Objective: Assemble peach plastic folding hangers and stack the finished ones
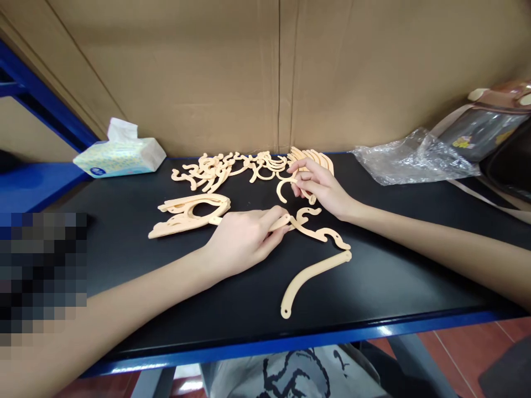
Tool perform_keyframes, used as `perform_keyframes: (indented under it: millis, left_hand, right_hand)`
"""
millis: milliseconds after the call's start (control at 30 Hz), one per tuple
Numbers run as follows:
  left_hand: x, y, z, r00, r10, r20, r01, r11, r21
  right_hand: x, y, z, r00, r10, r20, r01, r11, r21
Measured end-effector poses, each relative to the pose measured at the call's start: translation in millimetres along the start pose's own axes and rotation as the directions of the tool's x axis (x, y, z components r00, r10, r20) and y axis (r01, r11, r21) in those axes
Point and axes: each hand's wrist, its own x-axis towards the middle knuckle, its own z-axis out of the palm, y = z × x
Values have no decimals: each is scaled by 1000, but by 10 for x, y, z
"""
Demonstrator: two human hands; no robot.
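Note:
My left hand (244,237) is closed around a beige plastic hanger arm (281,222), whose end with a hole sticks out past the fingers. My right hand (318,187) reaches over the back of the table, its fingertips pinched on a curved beige hanger hook (282,190). Between the hands and a little to the right lie wavy hanger pieces (313,231). Closer to the front edge rests a single curved hanger arm (309,273). Folded hangers (188,214) are stacked left of my left hand.
Loose hanger pieces (211,168) form a pile along the back, beside stacked curved arms (326,160). A tissue box (120,157) stands back left. Crumpled clear plastic (409,160) and a strapped bottle (468,132) sit at the right. Cardboard (207,72) rises behind the black tabletop (398,282).

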Motion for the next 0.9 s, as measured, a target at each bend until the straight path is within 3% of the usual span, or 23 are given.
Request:
perform_keyframes:
  millis: [200,433,700,900]
  left_hand:
    - [11,-23,5,1000,-15,12,15,1000,18]
    - [26,-56,33,998,51,-21,-51,999,2]
    - [43,-117,57,997,56,-48,-62,989,-133]
    - [49,-123,55,1000,24,-11,-26,987,-161]
  right_hand:
    - [-3,-60,19,991,123,45,-128,981,148]
    - [4,-14,21,957,276,86,-287,880,378]
    - [33,6,-21,934,309,177,-356,820,448]
    - [53,21,-24,929,315,193,-370,795,481]
